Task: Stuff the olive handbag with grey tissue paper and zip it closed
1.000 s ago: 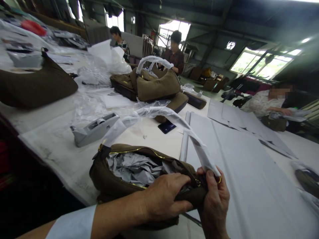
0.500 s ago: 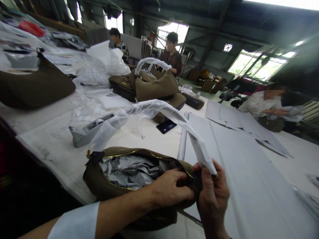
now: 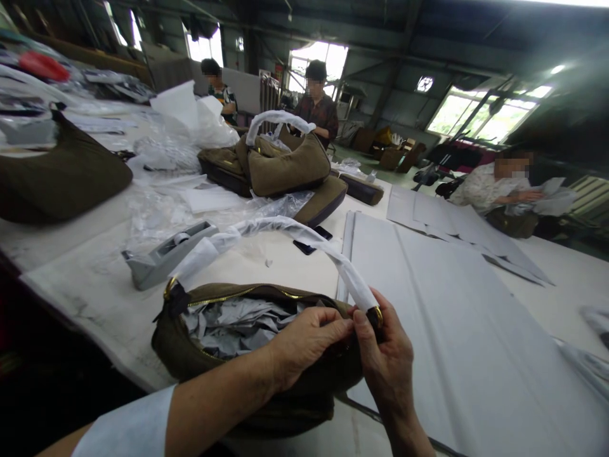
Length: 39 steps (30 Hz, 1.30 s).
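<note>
An olive-brown handbag [image 3: 166,346] lies before me with its gold zipper undone. Crumpled grey paper [image 3: 228,327] fills its inside. White wrapping covers its arched handle [image 3: 290,227], which meets a gold ring at each end. My left hand [image 3: 309,346] reaches across the opening, thumb and fingers pinched on the bag's right end. Close beside it, my right hand [image 3: 390,349] grips that same end just under the ring, thumb toward me. The exact bit of fabric between the fingertips is hidden.
Behind the bag are a grey tape dispenser [image 3: 166,251] and a dark phone [image 3: 311,241]. More olive bags [image 3: 290,165] are piled farther back, near plastic wrap [image 3: 166,155]. Large white sheets [image 3: 442,317] cover the right side. Several people sit or stand around the table.
The handle's right end has come down and left, its arch now rounder. My right hand has shifted left, nearer my left hand, whose fingers have moved up to a pinch at the bag's end.
</note>
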Tool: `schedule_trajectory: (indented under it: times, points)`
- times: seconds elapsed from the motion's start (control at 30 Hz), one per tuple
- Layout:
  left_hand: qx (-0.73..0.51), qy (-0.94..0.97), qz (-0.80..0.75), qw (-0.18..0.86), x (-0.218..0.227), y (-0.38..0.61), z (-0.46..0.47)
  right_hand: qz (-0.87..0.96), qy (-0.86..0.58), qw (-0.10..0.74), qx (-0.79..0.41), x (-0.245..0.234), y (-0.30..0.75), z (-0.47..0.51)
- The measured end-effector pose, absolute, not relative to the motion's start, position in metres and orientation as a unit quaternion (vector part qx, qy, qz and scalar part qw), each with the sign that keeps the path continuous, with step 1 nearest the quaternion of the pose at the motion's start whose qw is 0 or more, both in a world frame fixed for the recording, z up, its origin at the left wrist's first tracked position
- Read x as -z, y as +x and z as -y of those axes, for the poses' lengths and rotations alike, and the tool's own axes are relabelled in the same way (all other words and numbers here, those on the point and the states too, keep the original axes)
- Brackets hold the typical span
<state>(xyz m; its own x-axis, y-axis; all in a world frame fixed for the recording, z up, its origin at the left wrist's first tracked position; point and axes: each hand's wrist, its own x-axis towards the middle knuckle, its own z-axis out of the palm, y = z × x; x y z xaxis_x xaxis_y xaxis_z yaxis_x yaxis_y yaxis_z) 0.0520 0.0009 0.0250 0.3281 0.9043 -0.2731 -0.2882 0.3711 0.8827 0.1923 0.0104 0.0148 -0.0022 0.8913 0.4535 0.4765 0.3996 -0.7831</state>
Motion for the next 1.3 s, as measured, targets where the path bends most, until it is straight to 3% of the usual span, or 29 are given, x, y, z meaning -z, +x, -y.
schedule_trajectory:
  times: [0.17,0.37,0.63,0.87,1.03,1.13,1.3]
  points:
    - [-0.383,0.426,-0.439,0.692,-0.032,0.053,0.0,0.71,-0.502,0.454,-0.194,-0.014,0.191,-0.011]
    - [-0.315,0.676,-0.537,0.394,-0.041,0.035,0.005,0.717,-0.506,0.476,-0.05,-0.008,0.188,-0.017]
    - [-0.263,0.717,-0.592,0.258,-0.026,-0.001,0.024,0.698,-0.532,0.479,-0.027,-0.005,0.174,-0.021]
    - [-0.175,0.797,-0.577,-0.04,0.002,-0.036,0.052,0.617,-0.648,0.445,-0.044,-0.007,0.219,-0.023]
    - [-0.145,0.846,-0.496,-0.135,-0.012,-0.038,0.049,0.578,-0.701,0.416,-0.044,-0.019,0.25,-0.011]
    - [-0.156,0.866,-0.438,-0.182,-0.016,-0.043,0.027,0.603,-0.667,0.438,-0.009,-0.027,0.248,-0.004]
    - [-0.176,0.858,-0.45,-0.176,0.001,-0.056,-0.013,0.787,-0.427,0.445,-0.014,-0.013,0.221,-0.003]
